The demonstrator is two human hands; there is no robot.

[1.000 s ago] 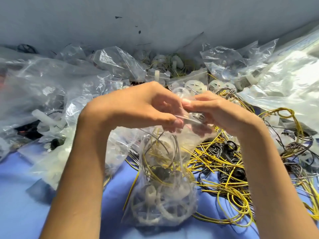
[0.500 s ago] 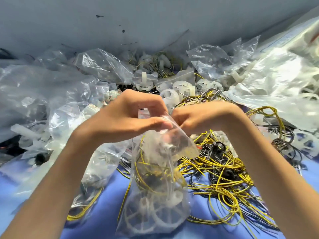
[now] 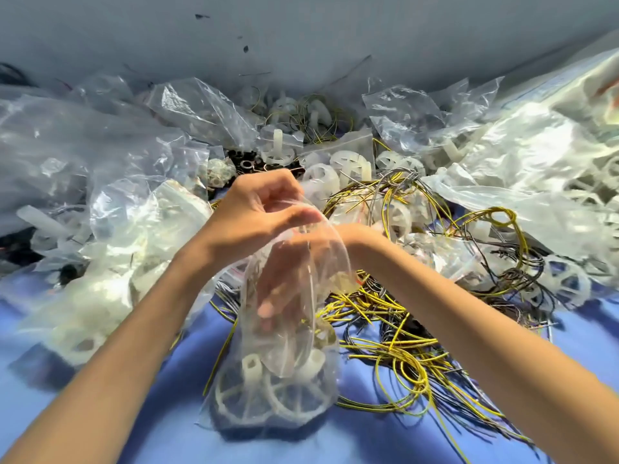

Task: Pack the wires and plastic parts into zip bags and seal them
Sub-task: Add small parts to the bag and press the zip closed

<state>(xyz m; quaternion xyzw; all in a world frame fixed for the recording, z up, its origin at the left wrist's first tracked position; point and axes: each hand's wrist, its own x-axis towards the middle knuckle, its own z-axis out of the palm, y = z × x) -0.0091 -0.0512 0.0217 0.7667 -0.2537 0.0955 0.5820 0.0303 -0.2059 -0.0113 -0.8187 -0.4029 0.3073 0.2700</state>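
Everywhere spare bags (image 3: 201, 108) and wires (image 3: 395, 333) crowd our blue worktop (image 3: 174, 437), grey wall (image 3: 301, 35) behind. Left hand (image 3: 258, 212) pinches the bag (image 3: 278, 380) mouth, beside the wires; right hand (image 3: 294, 269) inside it, grip we cannot tell.

L hand (image 3: 258, 212) raised, thumb + curled fingers pinching zip bag (image 3: 335, 256) rim. R hand (image 3: 284, 279) bent down at wrist inside bag, fingers approx. straight, blurred. Both forearms converge at centre.

hands: 2, left hand (image 3: 258, 216) and right hand (image 3: 281, 279)
zip bag (image 3: 284, 346) in hand: 1
spoked wheels (image 3: 249, 367) inside it: 2 visible
wire heap (image 3: 395, 333): 1; strands too tangled to count
other bags (image 3: 201, 108): many, uncounted
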